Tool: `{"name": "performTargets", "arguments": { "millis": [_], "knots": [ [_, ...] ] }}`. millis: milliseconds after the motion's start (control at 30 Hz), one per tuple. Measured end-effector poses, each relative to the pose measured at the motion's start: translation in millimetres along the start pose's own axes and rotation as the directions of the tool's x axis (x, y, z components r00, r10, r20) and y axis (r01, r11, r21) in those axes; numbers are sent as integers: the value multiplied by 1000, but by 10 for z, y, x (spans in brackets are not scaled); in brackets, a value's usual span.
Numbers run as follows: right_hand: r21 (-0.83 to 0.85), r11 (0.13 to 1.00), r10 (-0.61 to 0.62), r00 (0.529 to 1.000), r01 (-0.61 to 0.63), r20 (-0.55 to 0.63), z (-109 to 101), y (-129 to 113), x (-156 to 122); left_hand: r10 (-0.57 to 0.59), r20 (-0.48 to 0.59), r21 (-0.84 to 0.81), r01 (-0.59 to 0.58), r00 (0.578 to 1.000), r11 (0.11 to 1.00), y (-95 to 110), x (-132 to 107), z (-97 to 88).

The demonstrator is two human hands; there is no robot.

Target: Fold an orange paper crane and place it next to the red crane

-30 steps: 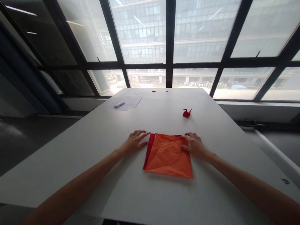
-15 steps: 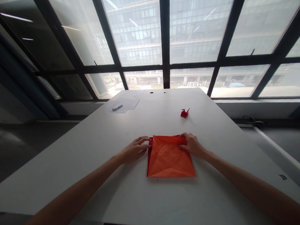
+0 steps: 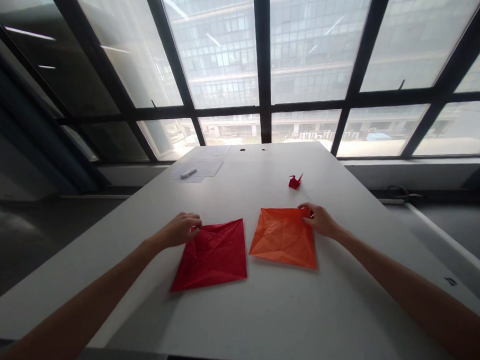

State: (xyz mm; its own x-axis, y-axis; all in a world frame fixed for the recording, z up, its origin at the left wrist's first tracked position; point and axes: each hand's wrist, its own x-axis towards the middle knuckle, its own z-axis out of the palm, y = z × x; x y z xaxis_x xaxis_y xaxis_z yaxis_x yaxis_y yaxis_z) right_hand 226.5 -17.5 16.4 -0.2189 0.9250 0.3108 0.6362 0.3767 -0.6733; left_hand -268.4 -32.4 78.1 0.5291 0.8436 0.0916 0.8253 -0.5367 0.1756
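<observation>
1. Checking head view: left hand [image 3: 179,230] is closed, pinching a corner of the creased red sheet [image 3: 213,257], flat on the table [image 3: 266,319].
2. Right hand [image 3: 320,220] grips the corner of the orange sheet [image 3: 284,237], just beside the red one.
3. Red crane [image 3: 294,181] stands well apart, beyond both.

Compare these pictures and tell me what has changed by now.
The red creased paper sheet, which lay beneath the orange one, has been drawn out leftward and now lies apart from it, the left hand at its upper corner. The orange creased paper sheet has shifted away and turned slightly, the right hand at its edge. The red paper crane stayed put.
</observation>
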Motion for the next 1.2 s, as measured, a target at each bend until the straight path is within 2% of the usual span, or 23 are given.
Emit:
{"name": "performTargets", "arguments": {
  "millis": [100, 167, 267, 367, 433, 500, 567, 633, 733, 833, 900, 967, 1033, 1133, 1167, 1200],
  "knots": [
    [-16, 1000, -2, 1000, 2, 5, 12, 7, 53, 38, -92, 15, -37, 995, 999, 348, 544, 14],
    [-24, 1000, 4, 1000, -4, -2, 24, 17, 78, 82, -170, -14, -86, 982, 996, 688, 974, 131],
    [-30, 1000, 6, 1000, -6, -5, 36, 46, 91, 95, -212, -50, -108, 973, 993, 1186, 1520, 444],
    [-20, 1000, -3, 1000, 3, 0, 46, 90, 66, 44, -212, -100, -66, 976, 993, 1433, 1778, 800],
    [3, 1000, -14, 1000, 14, -9, 60, 127, 39, 2, -257, -120, -34, 966, 992, 1422, 1784, 986],
    [36, 999, -11, 1000, 12, -22, 78, 168, 21, -66, -265, -129, 32, 962, 991, 1326, 1691, 1094],
    [79, 997, 9, 999, -6, -43, 94, 205, 18, -42, -230, -129, 13, 972, 992, 1209, 1525, 1123],
    [129, 991, 30, 997, -20, -74, 100, 235, 28, 33, -194, -102, -53, 980, 993, 1107, 1298, 1082],
    [181, 983, 46, 993, -26, -107, 90, 264, 52, 69, -83, 15, -68, 994, 998, 977, 901, 901],
    [208, 978, 52, 992, -28, -111, 83, 282, 78, 61, 86, 114, -71, 994, 991, 853, 621, 599],
    [225, 974, 47, 994, -23, -102, 92, 292, 94, -22, 236, 167, -19, 971, 986, 803, 609, 396],
    [226, 974, 36, 995, -14, -93, 110, 300, 103, -121, 363, 204, 48, 924, 978, 817, 757, 276],
    [206, 978, 21, 995, -1, -94, 131, 306, 99, -184, 258, 219, 128, 948, 967, 901, 1016, 289],
    [167, 986, 4, 995, 14, -104, 154, 313, 69, -125, 71, 155, 113, 990, 981, 1088, 1428, 536],
    [162, 987, 3, 995, 14, -103, 158, 314, 56, -96, -88, 33, 99, 991, 995, 1141, 1533, 650],
    [162, 987, 2, 995, 14, -102, 161, 314, 45, -94, -213, -88, 77, 973, 993, 1183, 1614, 764]
  ]
}}
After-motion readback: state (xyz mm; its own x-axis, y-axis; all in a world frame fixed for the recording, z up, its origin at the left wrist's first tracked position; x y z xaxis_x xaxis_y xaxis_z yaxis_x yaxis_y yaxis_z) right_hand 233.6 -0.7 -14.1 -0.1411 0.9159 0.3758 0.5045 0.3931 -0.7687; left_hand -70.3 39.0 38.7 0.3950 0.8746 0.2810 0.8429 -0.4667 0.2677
